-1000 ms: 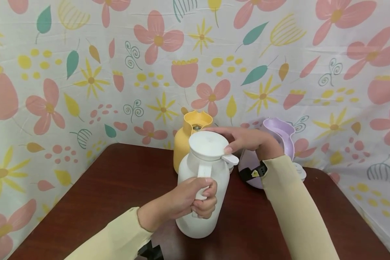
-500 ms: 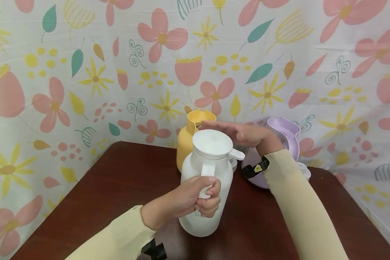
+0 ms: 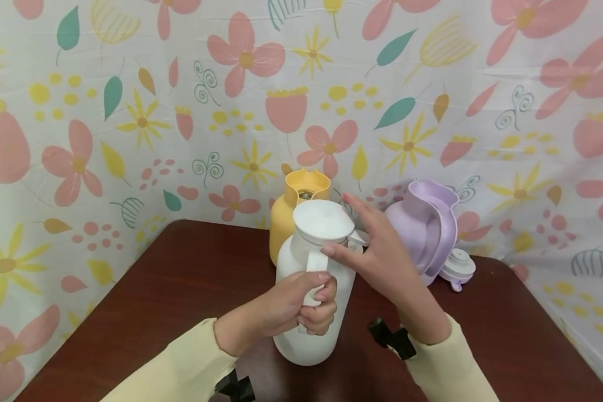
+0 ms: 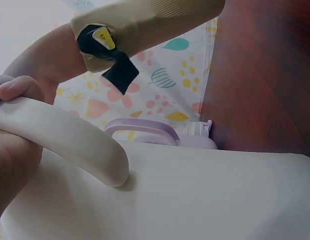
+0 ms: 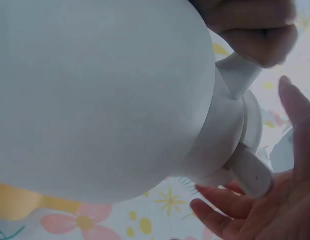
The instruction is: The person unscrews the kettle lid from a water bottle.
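Observation:
A white thermos jug (image 3: 309,347) stands in the middle of the dark wooden table. My left hand (image 3: 296,306) grips its handle (image 4: 70,137), fingers curled round it. The round white lid (image 3: 324,219) sits on the jug's neck, with a small tab (image 5: 253,171) sticking out at its side. Beside the lid is my right hand (image 3: 388,262), thumb and fingers spread apart round the tab side. From the right wrist view, the fingers lie close behind the tab; whether they touch it I cannot tell.
Behind the white jug stands a yellow thermos jug (image 3: 281,229), its top uncovered. A lilac thermos jug (image 3: 434,223) is at the back right, with a loose white lid (image 3: 458,266) beside it on the table (image 3: 191,279). A flowered cloth (image 3: 181,84) hangs behind.
My right hand has lifted off the lid's top, swung toward me and turned, and is now at the lid's right side. The left hand keeps its grip on the handle.

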Demonstrator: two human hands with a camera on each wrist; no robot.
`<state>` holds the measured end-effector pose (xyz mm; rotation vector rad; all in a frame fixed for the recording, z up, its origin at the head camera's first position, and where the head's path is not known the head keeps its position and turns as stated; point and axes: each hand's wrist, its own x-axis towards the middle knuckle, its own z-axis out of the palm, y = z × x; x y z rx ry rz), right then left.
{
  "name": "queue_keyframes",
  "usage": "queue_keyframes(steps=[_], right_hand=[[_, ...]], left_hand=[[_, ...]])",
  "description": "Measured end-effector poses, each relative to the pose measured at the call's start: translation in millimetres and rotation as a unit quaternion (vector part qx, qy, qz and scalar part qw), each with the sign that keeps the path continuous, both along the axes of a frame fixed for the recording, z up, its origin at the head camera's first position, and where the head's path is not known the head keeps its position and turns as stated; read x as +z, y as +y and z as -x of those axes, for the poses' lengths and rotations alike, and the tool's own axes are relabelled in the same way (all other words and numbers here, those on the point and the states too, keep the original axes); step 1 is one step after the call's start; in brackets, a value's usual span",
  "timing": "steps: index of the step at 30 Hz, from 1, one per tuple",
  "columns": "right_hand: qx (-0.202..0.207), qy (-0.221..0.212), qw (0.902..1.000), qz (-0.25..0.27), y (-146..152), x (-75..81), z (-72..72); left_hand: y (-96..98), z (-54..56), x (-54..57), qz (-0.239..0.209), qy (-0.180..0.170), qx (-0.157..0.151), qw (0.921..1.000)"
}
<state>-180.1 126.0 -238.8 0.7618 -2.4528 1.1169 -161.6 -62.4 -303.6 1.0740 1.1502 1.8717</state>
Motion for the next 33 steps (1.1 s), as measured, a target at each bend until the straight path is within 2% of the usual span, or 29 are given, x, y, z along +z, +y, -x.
queue_keyframes(steps=[3, 6, 11, 17, 22, 25, 27, 33], right_hand=[[-0.042, 0.004, 0.9988, -0.025, -6.1, 4.8, -2.3], [-0.050, -0.016, 0.9978, -0.041, -9.1, 8.8, 1.5], [-0.033, -0.059, 0.9972, -0.033, -6.8, 10.5, 9.0], [0.005, -0.094, 0.9956, 0.002, -2.9, 8.6, 19.0], [0.064, -0.098, 0.9932, -0.001, 5.6, 7.2, 31.8], [0.127, -0.111, 0.9856, 0.003, 11.7, 7.0, 43.4], [0.175, -0.123, 0.9769, 0.002, 15.6, 8.1, 51.6], [0.300, -0.151, 0.9412, -0.033, 24.1, 17.6, 75.9]], left_hand=[[1.5, -0.7, 0.3, 0.002, 0.000, 0.001, 1.0000], [1.6, -1.2, -0.5, 0.003, 0.000, 0.005, 1.0000], [1.7, -1.2, -0.5, 0.006, 0.003, 0.006, 1.0000], [0.7, -1.5, 0.0, 0.003, 0.005, 0.007, 1.0000], [0.4, -1.3, -0.5, 0.001, 0.004, 0.003, 1.0000], [0.4, -0.8, -0.5, -0.001, 0.000, -0.002, 1.0000], [0.5, -0.6, -0.5, -0.003, -0.001, -0.004, 1.0000], [0.3, -0.3, -0.5, -0.006, 0.000, -0.007, 1.0000]])
